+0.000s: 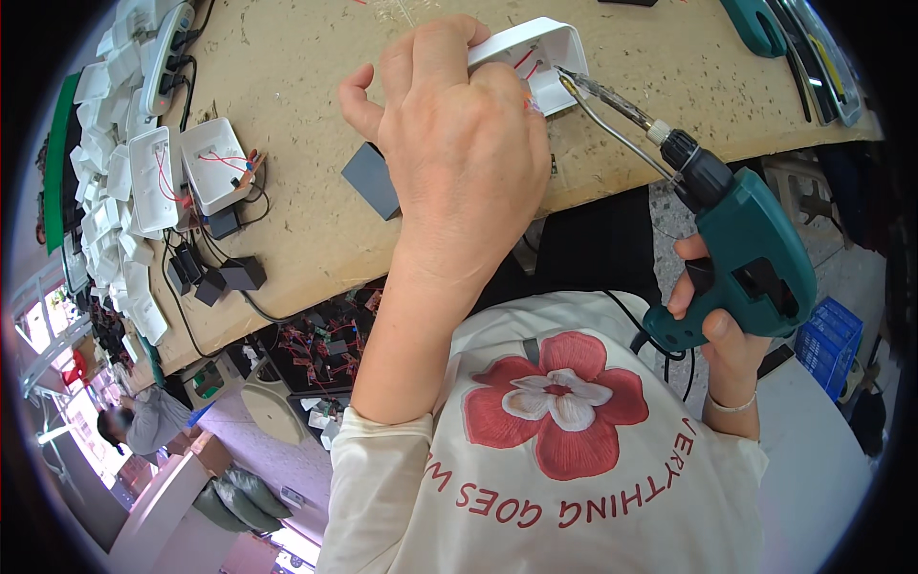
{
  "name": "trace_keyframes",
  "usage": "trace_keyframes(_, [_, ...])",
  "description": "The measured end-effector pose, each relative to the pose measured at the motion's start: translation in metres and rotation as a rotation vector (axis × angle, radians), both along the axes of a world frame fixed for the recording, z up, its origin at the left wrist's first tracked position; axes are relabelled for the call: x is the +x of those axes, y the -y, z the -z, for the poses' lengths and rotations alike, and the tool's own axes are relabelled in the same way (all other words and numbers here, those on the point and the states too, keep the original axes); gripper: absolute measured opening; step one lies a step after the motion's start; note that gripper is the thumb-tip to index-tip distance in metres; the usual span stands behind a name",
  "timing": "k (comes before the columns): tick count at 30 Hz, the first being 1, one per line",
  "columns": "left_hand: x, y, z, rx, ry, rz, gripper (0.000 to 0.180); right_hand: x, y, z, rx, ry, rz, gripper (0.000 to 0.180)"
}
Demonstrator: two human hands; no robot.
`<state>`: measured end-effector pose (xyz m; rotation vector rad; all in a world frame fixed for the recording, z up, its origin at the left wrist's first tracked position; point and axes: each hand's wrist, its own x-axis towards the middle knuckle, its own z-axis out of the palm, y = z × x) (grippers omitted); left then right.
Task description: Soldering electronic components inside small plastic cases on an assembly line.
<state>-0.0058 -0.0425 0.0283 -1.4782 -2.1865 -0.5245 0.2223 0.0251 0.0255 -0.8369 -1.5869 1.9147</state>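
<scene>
We grip the open, rounded-corner white plastic box (562,53) at upper centre of the frame w/ our L hand (464,143), fingers closed over its L/lower side; one outer finger sticks out to the L. Our R hand (725,330), centre R, is wrapped round the handle of the teal pistol-shaped plastic soldering gun (760,253), fingers by its black trigger; can't tell if it's pressed.

Key relation: box lies up & L of R hand, directly at L hand's fingertips, so L is nearer. Gun's long axis slants from lower R to upper L, its thin metal tip (572,77) reaching into the box's R side, w/ a slim bent metal tube (612,129) alongside. Tip contact: can't tell. Box's own long axis is unclear, L hand covers too much. Thin red wires (525,58) show inside, just L of the tip.

Also: dark grey block (371,182) just L of our L wrist on the tan tabletop (306,86); two more open white boxes (212,158) w/ red wires at upper L.
</scene>
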Motion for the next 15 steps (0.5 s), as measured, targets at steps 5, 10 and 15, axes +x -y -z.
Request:
trace_keyframes(5, [-0.001,-0.003,0.003,0.026,0.162,-0.019,0.013,-0.006,-0.001,-0.001,0.016,0.008,-0.001,0.075])
trace_keyframes(10, [0.001,-0.001,-0.001,0.011,0.031,-0.010,0.013,-0.011,-0.003,-0.005,0.033,0.054,0.008,0.073])
trace_keyframes(15, [-0.004,-0.007,0.008,0.170,0.033,0.072,0.010,-0.015,-0.003,-0.008,0.073,0.083,0.004,0.072])
